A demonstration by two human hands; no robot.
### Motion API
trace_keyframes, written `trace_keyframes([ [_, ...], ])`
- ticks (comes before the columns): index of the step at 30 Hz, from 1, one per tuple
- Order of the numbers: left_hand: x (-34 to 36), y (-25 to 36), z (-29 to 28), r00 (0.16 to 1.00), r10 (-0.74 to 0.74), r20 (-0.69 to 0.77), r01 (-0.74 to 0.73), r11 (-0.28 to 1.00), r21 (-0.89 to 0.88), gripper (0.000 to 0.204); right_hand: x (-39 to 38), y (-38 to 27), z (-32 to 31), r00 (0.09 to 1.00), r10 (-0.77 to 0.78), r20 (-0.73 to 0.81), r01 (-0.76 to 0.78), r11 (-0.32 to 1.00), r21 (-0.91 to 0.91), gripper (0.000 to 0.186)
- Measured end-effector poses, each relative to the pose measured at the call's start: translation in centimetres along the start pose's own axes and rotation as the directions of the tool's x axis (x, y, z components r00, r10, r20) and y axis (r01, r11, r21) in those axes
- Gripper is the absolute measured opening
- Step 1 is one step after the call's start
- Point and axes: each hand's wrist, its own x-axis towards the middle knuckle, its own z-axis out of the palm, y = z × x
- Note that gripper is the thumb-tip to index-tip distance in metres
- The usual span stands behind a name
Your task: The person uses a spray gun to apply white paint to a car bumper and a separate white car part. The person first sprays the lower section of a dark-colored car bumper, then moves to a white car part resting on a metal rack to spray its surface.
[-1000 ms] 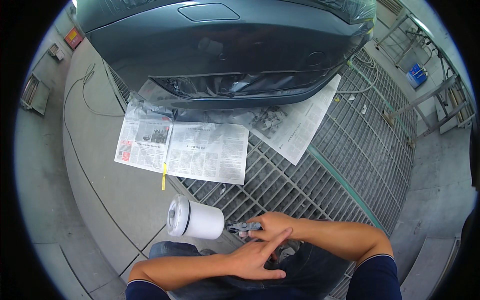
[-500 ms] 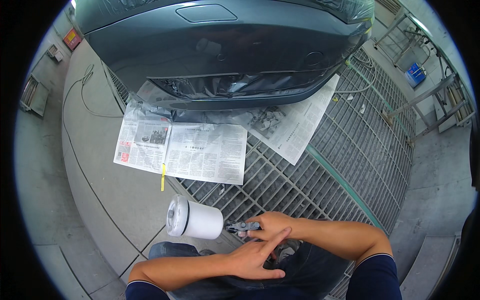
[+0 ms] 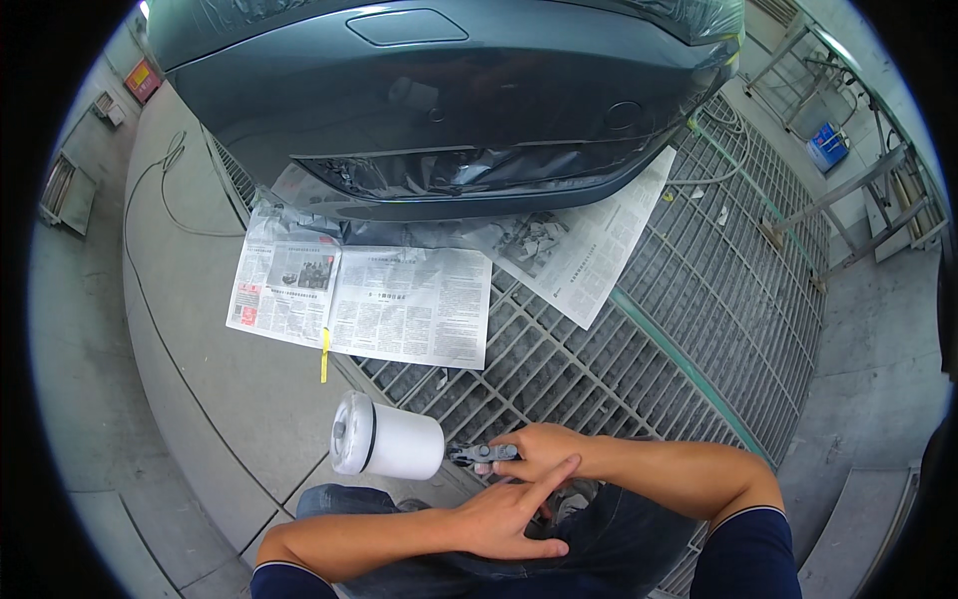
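My right hand (image 3: 539, 451) grips the dark body of a spray gun (image 3: 477, 454) whose white paint cup (image 3: 389, 436) points left, held above my knees. My left hand (image 3: 514, 514) lies just under the right one, index finger stretched up toward the gun, holding nothing. Ahead stands a dark grey car bumper (image 3: 449, 110), part wrapped in clear film. Newspaper sheets (image 3: 364, 299) lie spread on the floor beneath it.
A metal floor grating (image 3: 679, 329) runs under and right of the car. A thin cable (image 3: 170, 200) lies on the concrete at left. A strip of yellow tape (image 3: 324, 354) sits at the newspaper's edge. Metal racks (image 3: 858, 190) and a blue box (image 3: 828, 145) stand at far right.
My left hand's index finger has stretched out toward the gun. The gun and right hand have stayed nearly still.
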Motion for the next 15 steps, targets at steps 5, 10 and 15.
trace_keyframes([
  [5,0.1,0.2,-0.2,1.000,-0.018,0.020,0.018,1.000,0.010,0.110,0.0,0.2,0.1,1.000,-0.020,-0.015,0.020,1.000,0.010,0.050],
  [10,-0.1,0.1,-0.3,0.998,-0.041,0.037,0.042,0.999,-0.024,0.109,0.0,-0.1,0.0,1.000,0.010,-0.010,-0.010,1.000,0.001,0.049],
  [15,-0.1,0.4,-0.4,0.995,-0.076,0.066,0.076,0.997,-0.010,0.109,0.4,1.0,0.8,0.999,-0.021,-0.039,0.021,1.000,-0.003,0.048],
])
